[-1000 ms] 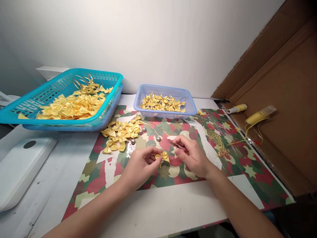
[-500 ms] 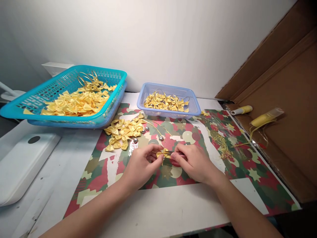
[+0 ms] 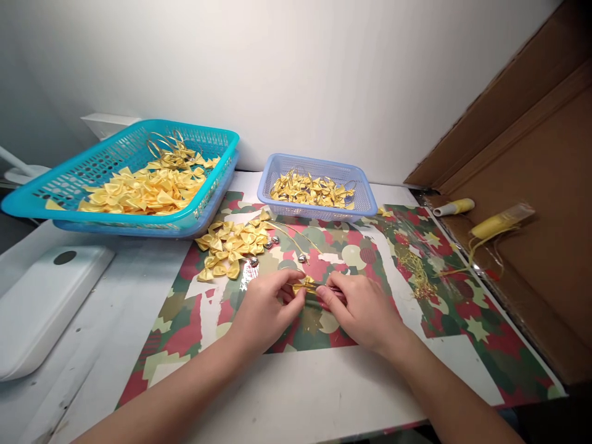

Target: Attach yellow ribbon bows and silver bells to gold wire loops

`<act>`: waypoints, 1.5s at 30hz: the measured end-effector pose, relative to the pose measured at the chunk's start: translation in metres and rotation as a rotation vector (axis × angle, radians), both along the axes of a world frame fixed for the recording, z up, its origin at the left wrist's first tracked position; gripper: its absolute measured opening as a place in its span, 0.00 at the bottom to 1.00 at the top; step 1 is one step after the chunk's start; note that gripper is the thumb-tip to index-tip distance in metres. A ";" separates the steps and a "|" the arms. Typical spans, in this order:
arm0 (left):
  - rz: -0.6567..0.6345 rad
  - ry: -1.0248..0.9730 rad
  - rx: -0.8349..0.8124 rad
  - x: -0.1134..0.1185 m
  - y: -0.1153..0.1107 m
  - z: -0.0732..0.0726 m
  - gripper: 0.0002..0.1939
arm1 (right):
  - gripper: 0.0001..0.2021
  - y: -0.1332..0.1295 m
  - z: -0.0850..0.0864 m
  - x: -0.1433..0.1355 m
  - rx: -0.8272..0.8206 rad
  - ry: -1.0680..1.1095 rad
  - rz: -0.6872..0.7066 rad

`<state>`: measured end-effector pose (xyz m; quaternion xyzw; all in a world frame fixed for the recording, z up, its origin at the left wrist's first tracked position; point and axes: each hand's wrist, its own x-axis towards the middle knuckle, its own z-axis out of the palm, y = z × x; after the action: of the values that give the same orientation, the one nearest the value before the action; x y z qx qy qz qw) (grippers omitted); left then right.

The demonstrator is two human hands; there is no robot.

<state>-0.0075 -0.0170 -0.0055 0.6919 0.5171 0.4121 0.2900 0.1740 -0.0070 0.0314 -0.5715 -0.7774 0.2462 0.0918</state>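
Above the patterned sheet [image 3: 333, 333], my left hand [image 3: 271, 306] pinches a yellow bow [image 3: 304, 285] between thumb and fingers. My right hand [image 3: 363, 306] is closed on a thin, dark, pointed tool [image 3: 337, 291], perhaps tweezers, whose tip reaches the bow's right side. The fingers hide part of both. Behind my left hand, a pile of yellow bows [image 3: 231, 243] lies on the sheet. Small silver bells [image 3: 302, 258] and gold cords lie to the right of that pile.
A turquoise basket [image 3: 198, 203] of yellow bows stands back left, stacked on a blue one. A smaller blue basket [image 3: 319, 214] holds bows with cords. Gold thread scraps [image 3: 419, 271], yellow spools [image 3: 502, 222] and cardboard [image 3: 531, 154] are at right; a white case [image 3: 55, 302] is at left.
The tool tip in my right hand has shifted slightly at the bow. My left hand keeps its pinch, and the whole view has moved a little.
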 end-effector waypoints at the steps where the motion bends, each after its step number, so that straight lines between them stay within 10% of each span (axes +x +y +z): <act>1: -0.001 0.010 0.014 0.000 0.000 0.000 0.07 | 0.18 -0.001 0.000 -0.001 -0.001 -0.002 -0.006; 21: 0.003 0.041 0.065 0.002 -0.001 0.000 0.06 | 0.18 -0.002 -0.014 -0.008 0.049 -0.011 -0.062; 29: -0.014 -0.029 -0.066 0.000 0.000 -0.001 0.07 | 0.17 0.008 -0.002 0.009 -0.022 0.436 -0.095; 37: -0.086 -0.065 -0.101 0.000 -0.001 0.003 0.09 | 0.08 0.019 -0.027 0.003 -0.275 0.591 0.050; 45: -0.084 -0.051 -0.086 -0.003 0.000 0.002 0.05 | 0.14 0.040 -0.011 0.037 0.000 0.450 -0.069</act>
<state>-0.0109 -0.0169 -0.0038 0.6892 0.4973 0.3943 0.3497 0.2106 0.0329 0.0206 -0.5283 -0.7173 0.3642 0.2714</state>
